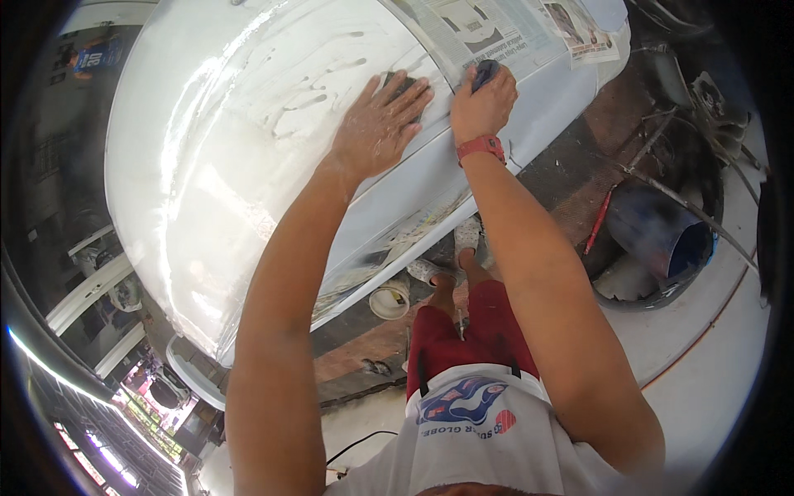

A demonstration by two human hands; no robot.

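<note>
We lay the left hand flat, fingers slightly apart, over a dark pad on the streaked white panel. We clamp the right hand on a dark blue block near the panel's edge, beside the newspaper.

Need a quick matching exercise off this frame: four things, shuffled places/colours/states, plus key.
Things:
1. left hand
2. right hand
3. wrist strap
4. bucket

Places, colours, states:
A. red
B. gripping a dark object
C. low down, beside the feet
D. spread over a dark pad on the white panel

Pairs: 1-D, 2-B, 3-A, 4-C
</note>
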